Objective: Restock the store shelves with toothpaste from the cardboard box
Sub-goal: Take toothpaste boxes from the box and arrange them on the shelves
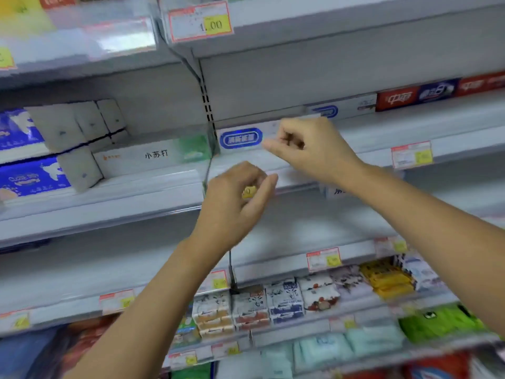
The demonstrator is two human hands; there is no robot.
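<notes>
On grey shelf | white blue-badged toothpaste carton behind right hand | left hand over yellow price tag | both curled, grips unclear

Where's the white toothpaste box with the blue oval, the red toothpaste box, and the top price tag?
white toothpaste box (240, 138): head view, on its blue oval.
red toothpaste box (396, 98): head view, on its front face.
top price tag (200, 21): head view, on its middle.
</notes>
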